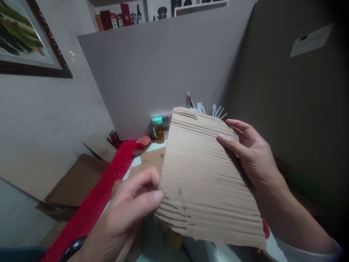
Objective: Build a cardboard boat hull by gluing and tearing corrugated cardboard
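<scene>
A torn-edged piece of corrugated cardboard (201,174) is held up in front of me, its ridged face towards the camera. My left hand (133,203) pinches its lower left edge between thumb and fingers. At the upper right edge, my right hand (248,149) grips it with the thumb on the front and the fingers behind. Short dark slits and creases show near its top and lower left corner. The sheet hides much of the table behind it.
Behind the sheet stand a bottle with a turquoise lid (159,131) and several white strips (218,111). A red strip (109,182) runs along the table's left side. More cardboard (79,178) leans at the left. Grey panels (163,72) rise behind.
</scene>
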`<state>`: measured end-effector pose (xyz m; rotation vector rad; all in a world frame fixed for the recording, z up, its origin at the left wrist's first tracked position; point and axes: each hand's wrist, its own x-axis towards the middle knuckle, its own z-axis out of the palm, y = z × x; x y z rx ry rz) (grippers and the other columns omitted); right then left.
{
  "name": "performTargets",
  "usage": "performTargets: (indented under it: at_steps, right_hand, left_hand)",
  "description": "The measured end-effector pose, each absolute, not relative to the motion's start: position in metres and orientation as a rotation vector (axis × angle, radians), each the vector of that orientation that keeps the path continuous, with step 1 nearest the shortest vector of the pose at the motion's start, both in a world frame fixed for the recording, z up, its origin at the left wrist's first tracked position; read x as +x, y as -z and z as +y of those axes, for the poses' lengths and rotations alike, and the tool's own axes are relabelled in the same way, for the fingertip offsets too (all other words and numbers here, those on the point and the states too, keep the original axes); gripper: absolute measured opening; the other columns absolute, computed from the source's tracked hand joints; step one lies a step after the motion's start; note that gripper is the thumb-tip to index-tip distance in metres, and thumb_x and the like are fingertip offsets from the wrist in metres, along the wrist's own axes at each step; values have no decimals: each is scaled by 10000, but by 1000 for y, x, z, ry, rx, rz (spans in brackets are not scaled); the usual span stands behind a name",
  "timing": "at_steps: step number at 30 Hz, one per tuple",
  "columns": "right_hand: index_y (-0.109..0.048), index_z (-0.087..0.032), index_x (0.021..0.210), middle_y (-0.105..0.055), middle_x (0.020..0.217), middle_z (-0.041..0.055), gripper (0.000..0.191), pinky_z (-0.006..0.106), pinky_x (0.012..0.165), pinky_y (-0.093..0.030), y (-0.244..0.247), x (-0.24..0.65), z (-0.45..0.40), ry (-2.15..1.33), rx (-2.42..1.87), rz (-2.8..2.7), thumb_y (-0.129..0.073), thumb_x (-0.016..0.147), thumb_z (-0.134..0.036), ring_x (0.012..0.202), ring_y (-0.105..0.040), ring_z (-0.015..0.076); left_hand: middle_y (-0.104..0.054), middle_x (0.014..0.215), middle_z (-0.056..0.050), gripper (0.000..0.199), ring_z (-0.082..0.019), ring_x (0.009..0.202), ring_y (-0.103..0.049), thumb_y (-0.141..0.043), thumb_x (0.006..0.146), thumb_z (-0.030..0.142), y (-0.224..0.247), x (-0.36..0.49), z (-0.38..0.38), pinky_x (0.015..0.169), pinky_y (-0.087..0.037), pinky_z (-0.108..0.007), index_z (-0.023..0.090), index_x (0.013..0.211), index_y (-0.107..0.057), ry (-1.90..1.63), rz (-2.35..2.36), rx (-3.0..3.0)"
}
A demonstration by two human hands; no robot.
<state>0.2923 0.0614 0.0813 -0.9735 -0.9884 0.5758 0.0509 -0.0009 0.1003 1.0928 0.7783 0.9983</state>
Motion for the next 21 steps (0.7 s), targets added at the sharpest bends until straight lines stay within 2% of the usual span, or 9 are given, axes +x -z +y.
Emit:
performTargets:
  at_steps: [4, 8, 11, 14, 16, 18, 21]
  right_hand:
    - [-642, -299, 1091, -681, 1239, 11, 445, 454, 1081, -453, -82, 292, 62, -563, -965, -1017, -809, 679, -314, 1220, -613, 271]
    - [-611, -259, 1115, -648, 1301, 45, 480, 457, 1109, -424, -80, 295, 65, -589, -964, -1057, -789, 673, -320, 1268, -577, 268]
    - [-593, -241, 1109, -632, 1324, 69, 457, 458, 1116, -415, -75, 293, 67, -607, -956, -1101, -761, 692, -322, 1289, -556, 260]
    - [-590, -218, 1123, -611, 1352, 88, 460, 421, 1140, -388, -73, 285, 66, -576, -936, -1166, -756, 705, -317, 1300, -541, 240]
    - [-588, -215, 1184, -599, 1383, 84, 487, 391, 1142, -387, -74, 283, 62, -551, -931, -1227, -754, 739, -328, 1311, -536, 225]
    - [-559, -226, 1271, -598, 1399, 80, 506, 369, 1100, -439, -80, 287, 56, -521, -938, -1274, -716, 811, -368, 1306, -552, 212]
    - [-515, -242, 1306, -607, 1380, 79, 429, 344, 1031, -499, -93, 304, 45, -402, -994, -1288, -607, 914, -390, 1287, -574, 192]
  left_hand:
    - [-621, 720, -37, 112, -153, 671, -571, -661, 782, 205, -101, 51, 3, 586, -505, -189, 188, 677, -693, -1052, 813, 1122]
    - [-660, 619, -29, 83, -150, 511, -584, -738, 684, 138, -103, 53, 3, 489, -519, -219, 209, 645, -752, -1123, 853, 1048]
    - [-703, 608, -25, 56, -140, 469, -597, -801, 643, 169, -104, 57, 0, 573, -581, -249, 213, 675, -787, -1160, 906, 1065]
    - [-759, 693, -55, 137, -197, 605, -713, -796, 696, 276, -107, 62, -1, 625, -606, -265, 187, 796, -823, -1083, 976, 1092]
    - [-778, 747, -86, 201, -275, 741, -761, -767, 727, 291, -105, 58, 3, 593, -615, -291, 162, 869, -825, -1012, 988, 1089]
    - [-790, 803, -109, 250, -339, 840, -765, -751, 715, 245, -98, 45, 13, 513, -603, -298, 146, 937, -811, -1000, 952, 1042]
    - [-791, 830, -78, 305, -367, 935, -749, -684, 671, 157, -71, 16, 37, 598, -621, -353, 140, 960, -780, -1110, 982, 936]
